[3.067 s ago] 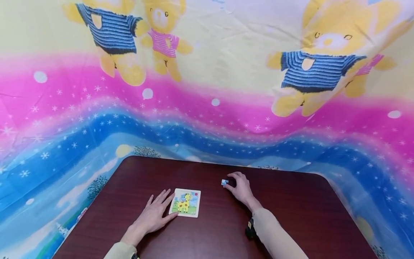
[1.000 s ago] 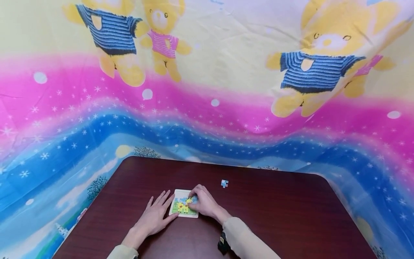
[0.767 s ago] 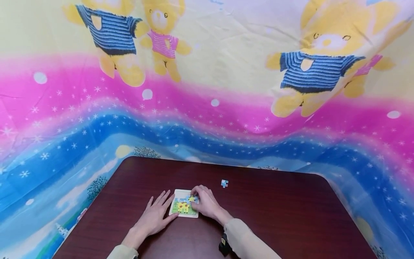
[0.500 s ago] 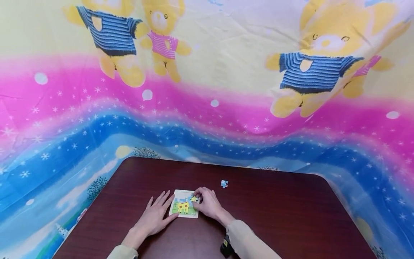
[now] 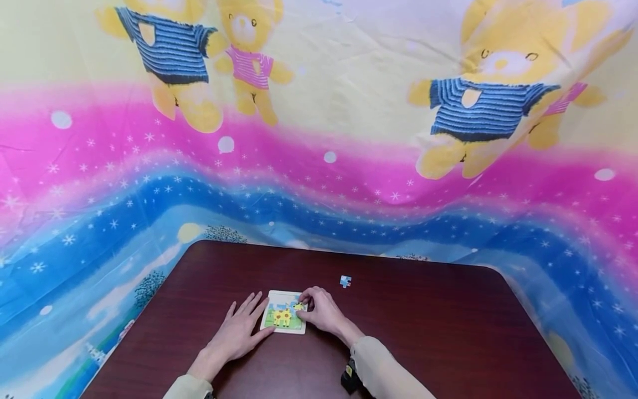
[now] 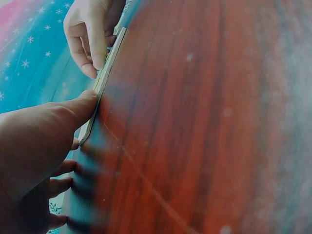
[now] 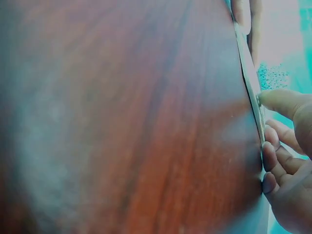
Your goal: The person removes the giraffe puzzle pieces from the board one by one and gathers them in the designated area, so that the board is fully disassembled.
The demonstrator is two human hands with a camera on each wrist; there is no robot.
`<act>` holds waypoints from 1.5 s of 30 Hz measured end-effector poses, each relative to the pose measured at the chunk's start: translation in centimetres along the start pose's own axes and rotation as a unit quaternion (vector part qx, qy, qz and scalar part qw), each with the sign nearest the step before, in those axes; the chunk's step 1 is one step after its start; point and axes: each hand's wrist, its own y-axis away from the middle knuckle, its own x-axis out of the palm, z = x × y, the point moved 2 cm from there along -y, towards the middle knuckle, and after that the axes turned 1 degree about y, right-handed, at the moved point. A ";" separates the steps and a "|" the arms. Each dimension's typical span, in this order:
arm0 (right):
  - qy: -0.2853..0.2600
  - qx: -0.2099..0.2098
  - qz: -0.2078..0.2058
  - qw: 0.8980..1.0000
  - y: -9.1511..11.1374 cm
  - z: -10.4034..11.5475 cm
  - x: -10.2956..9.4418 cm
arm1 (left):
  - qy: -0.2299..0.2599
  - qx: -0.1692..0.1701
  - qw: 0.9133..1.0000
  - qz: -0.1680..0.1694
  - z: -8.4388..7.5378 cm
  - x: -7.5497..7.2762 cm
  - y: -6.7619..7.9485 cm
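Observation:
In the head view, a small square giraffe jigsaw puzzle (image 5: 282,327) lies on the table in a pale frame. My left hand (image 5: 236,335) rests at its left side with fingers spread; the thumb touches the near left corner. At the puzzle's upper right, my right hand (image 5: 324,313) pinches a puzzle piece (image 5: 298,306) with the yellow giraffe head between thumb and fingers. The piece sits right of the giraffe's body, and pale backing shows along the top. Both wrist views see the board (image 6: 108,63) edge-on, so its face is hidden there.
A loose blue puzzle piece (image 5: 345,281) lies beyond the right hand. The dark reddish-brown table (image 5: 448,332) has rounded far corners, and a curtain (image 5: 324,111) printed with bears hangs right behind it.
My right hand has come from the loose blue piece to the puzzle. Over the last second it has drawn the giraffe-head piece slightly rightward, away from the body. The left hand stays put.

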 end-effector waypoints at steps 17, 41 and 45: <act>0.018 -0.014 -0.020 1.000 0.6 -0.6 0.1 | 0.007 -0.002 1.000 0.002 0.1 0.1 0.0; 0.027 -0.025 -0.028 0.999 1.2 -1.3 -0.3 | 0.005 0.002 1.000 -0.005 0.1 -0.1 0.0; 0.030 -0.041 -0.052 0.997 1.5 -1.5 -0.3 | 0.007 0.001 1.000 -0.006 0.0 -0.2 0.0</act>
